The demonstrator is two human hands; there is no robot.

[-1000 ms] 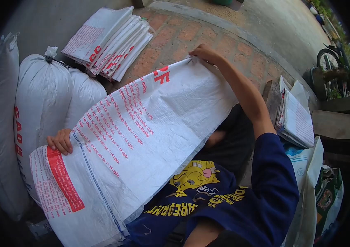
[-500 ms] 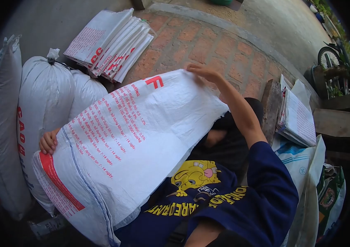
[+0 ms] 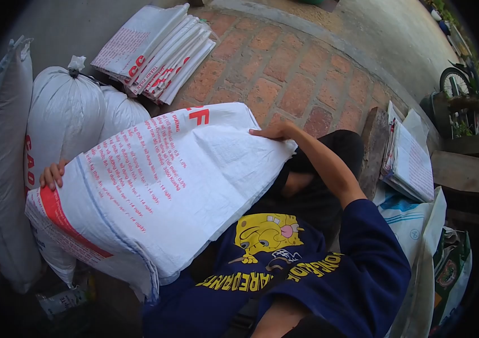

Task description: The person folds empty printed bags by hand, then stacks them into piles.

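A large white woven sack (image 3: 194, 169) with red print lies spread over my lap, its lower-left end folded, with a red band and a blue line near the fold. At its left edge my left hand (image 3: 53, 174) grips it, fingers wrapped over the sack and the thumb hidden. My right hand (image 3: 276, 131) holds the upper right edge, thumb on top and the other fingers mostly hidden behind.
A stack of folded sacks (image 3: 155, 53) lies on the brick floor (image 3: 284, 73). Full white sacks (image 3: 65, 118) stand at the left. More folded sacks (image 3: 408, 160) rest at the right beside a wooden board (image 3: 373, 152). A bicycle wheel (image 3: 455, 83) is farther back.
My right hand has come down and closer to my body along the sack's edge. My left hand has shifted up and left with the sack's left end. The view has tilted slightly.
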